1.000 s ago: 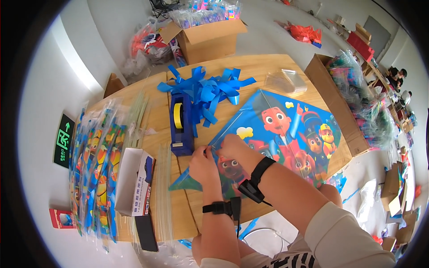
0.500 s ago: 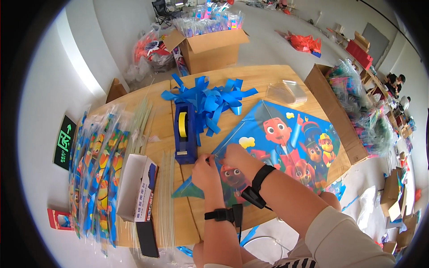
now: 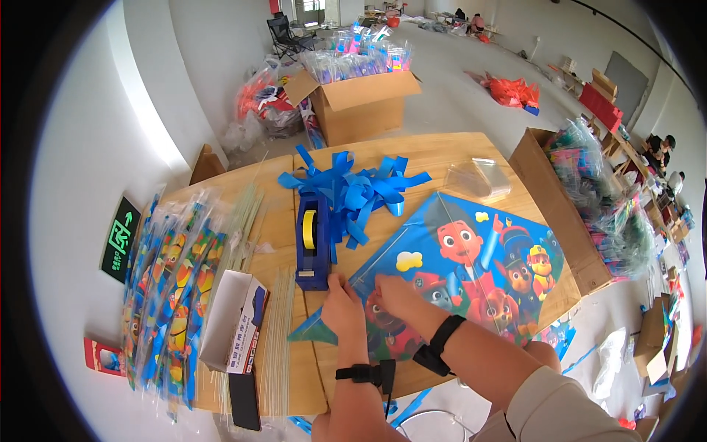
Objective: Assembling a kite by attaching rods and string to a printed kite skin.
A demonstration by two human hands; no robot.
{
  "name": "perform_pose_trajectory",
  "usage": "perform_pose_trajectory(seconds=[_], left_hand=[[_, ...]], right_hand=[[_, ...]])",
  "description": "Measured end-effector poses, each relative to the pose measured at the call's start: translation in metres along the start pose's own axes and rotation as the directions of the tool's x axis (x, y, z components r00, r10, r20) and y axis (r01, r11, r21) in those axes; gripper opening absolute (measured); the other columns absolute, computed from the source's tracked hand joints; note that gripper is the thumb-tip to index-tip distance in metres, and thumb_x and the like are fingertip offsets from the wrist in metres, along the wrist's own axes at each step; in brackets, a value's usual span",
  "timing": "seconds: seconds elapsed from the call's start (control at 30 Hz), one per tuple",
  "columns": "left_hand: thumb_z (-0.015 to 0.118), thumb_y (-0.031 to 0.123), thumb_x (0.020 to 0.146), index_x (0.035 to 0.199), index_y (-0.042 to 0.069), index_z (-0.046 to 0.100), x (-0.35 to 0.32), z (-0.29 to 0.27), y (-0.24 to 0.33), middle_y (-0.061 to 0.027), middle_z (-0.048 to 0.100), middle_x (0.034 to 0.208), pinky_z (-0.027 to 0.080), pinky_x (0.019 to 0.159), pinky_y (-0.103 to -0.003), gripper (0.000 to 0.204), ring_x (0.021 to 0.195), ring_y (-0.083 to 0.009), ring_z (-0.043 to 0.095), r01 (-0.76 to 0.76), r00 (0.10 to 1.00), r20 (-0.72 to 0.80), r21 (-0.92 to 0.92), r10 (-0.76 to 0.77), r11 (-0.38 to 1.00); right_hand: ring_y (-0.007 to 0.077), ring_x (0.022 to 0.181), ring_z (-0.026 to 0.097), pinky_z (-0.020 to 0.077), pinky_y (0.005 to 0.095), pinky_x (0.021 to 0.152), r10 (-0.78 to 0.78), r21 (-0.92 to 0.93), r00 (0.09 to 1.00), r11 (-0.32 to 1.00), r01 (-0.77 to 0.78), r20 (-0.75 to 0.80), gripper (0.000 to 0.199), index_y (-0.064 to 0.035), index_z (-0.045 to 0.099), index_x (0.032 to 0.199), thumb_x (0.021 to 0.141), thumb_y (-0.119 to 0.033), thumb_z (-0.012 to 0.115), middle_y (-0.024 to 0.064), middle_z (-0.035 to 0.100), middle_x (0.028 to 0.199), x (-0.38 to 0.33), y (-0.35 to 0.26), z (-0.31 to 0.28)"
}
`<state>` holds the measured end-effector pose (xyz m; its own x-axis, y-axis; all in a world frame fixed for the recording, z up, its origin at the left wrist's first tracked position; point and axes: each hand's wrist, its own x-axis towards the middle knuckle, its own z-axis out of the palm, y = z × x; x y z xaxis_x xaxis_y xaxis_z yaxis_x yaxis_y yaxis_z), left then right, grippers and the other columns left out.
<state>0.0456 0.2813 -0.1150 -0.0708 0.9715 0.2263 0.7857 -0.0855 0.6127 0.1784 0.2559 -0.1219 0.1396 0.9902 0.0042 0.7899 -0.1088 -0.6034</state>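
A blue kite (image 3: 471, 276) printed with cartoon figures lies flat on the wooden table, and a thin rod runs along its upper left edge. My left hand (image 3: 344, 309) is closed at that edge, its fingertips beside the front end of a dark blue tape dispenser (image 3: 314, 254). A roll with a yellow core sits in the dispenser. On the kite's left part rests my right hand (image 3: 398, 296), fingers curled in. Whatever either hand pinches is hidden or too small to name. Blue ribbon strips (image 3: 361, 188) are heaped behind the dispenser.
Left of the hands are thin white rods (image 3: 278, 339), an open white box (image 3: 224, 324), a dark phone (image 3: 244, 401) and bagged printed kites (image 3: 173, 295). Clear plastic (image 3: 479, 179) lies at the table's far right. Cartons (image 3: 364, 110) of bagged goods stand beyond the table and along its right side (image 3: 560, 214).
My left hand has shifted left toward the tape dispenser, widening the gap between my hands. The whole scene sits lower in the picture. The kite stays in place on the table.
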Motion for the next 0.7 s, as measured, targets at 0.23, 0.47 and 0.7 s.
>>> perform_pose_trajectory(seconds=[0.23,0.47,0.7], left_hand=[[0.060,0.016,0.092,0.129,0.013,0.059,-0.025,-0.014,0.024,-0.0112,0.059,0.128,0.055,0.075,-0.042,0.036,0.099,-0.0339,0.064,-0.369,0.927,0.115,0.098,0.358,0.924],[0.056,0.029,0.096,0.137,0.008,0.055,-0.024,-0.010,0.000,-0.0054,0.053,0.140,0.055,0.081,-0.042,0.046,0.097,-0.0324,0.064,-0.534,0.845,0.136,0.285,0.518,0.796],[0.051,0.039,0.098,0.140,0.011,0.053,-0.034,-0.007,0.028,-0.0106,0.048,0.147,0.054,0.084,-0.048,0.051,0.099,-0.0366,0.064,-0.501,0.862,0.294,0.375,0.412,0.780]], right_hand=[[0.0299,0.065,0.060,0.0448,0.0402,0.057,-0.126,0.136,0.983,0.980,0.144,-0.134,0.025,-0.0065,0.052,0.080,0.082,-0.021,0.072,0.0115,0.059,0.070,-0.025,0.018,-0.024],[0.0151,0.060,0.052,0.0416,0.0318,0.055,0.019,0.454,0.997,0.890,-0.051,0.075,0.028,-0.0061,0.051,0.079,0.088,-0.022,0.072,0.0047,0.053,0.065,-0.146,0.008,-0.155],[0.0099,0.063,0.054,0.0431,0.0258,0.057,0.371,0.179,0.918,0.902,-0.393,0.142,0.023,-0.0077,0.056,0.079,0.083,-0.018,0.076,0.0014,0.056,0.065,-0.321,0.096,-0.237]])
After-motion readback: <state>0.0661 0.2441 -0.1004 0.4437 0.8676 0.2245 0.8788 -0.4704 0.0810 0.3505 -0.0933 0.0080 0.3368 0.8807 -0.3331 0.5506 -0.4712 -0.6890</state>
